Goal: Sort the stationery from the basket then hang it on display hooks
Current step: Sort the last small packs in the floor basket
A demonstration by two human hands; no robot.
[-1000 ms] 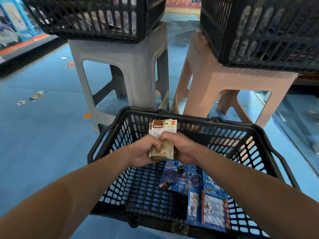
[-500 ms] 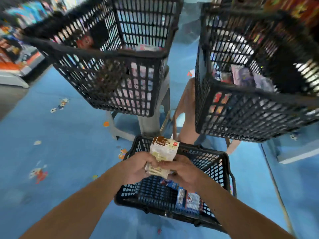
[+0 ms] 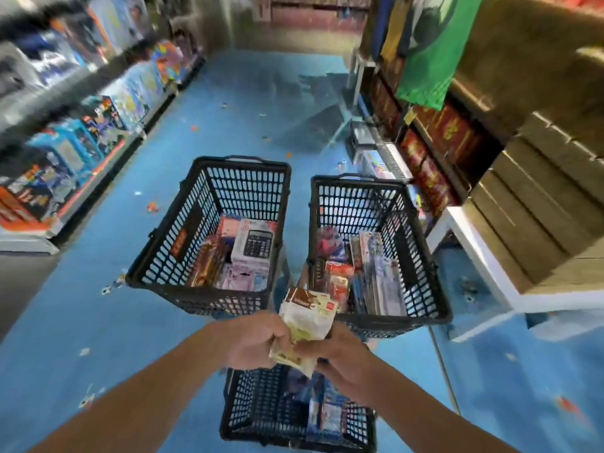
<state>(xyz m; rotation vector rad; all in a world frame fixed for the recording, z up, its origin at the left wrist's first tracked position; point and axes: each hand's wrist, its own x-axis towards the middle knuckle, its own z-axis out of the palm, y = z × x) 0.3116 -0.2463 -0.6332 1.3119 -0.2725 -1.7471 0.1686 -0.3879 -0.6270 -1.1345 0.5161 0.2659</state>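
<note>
A blue floor (image 3: 81,322) runs down the aisle, speckled with small scraps. Blurred shelving of boxed toys (image 3: 65,142) lines the left side, and on the right stand shelves of red and dark packages (image 3: 441,142) with stacked brown cartons (image 3: 539,207) nearer. Three black mesh baskets sit in the middle. The far left basket (image 3: 196,299) holds a calculator box (image 3: 253,246) among pink and brown packs. The far right basket (image 3: 392,322) holds long flat packs standing on edge. The near basket (image 3: 261,413) lies low under the forearms, with blue carded items in its right half. Above the near basket's far rim, the left hand (image 3: 255,341) and right hand (image 3: 343,358) meet around a small bundle of stationery packets (image 3: 307,318), cream with brown header cards and a red logo square. The left fingers curl round the bundle's left edge and the right fingers clasp its lower right. The bundle stands roughly upright, its top tilted slightly to the right, and overlaps the near corner of the far right basket in the view.
</note>
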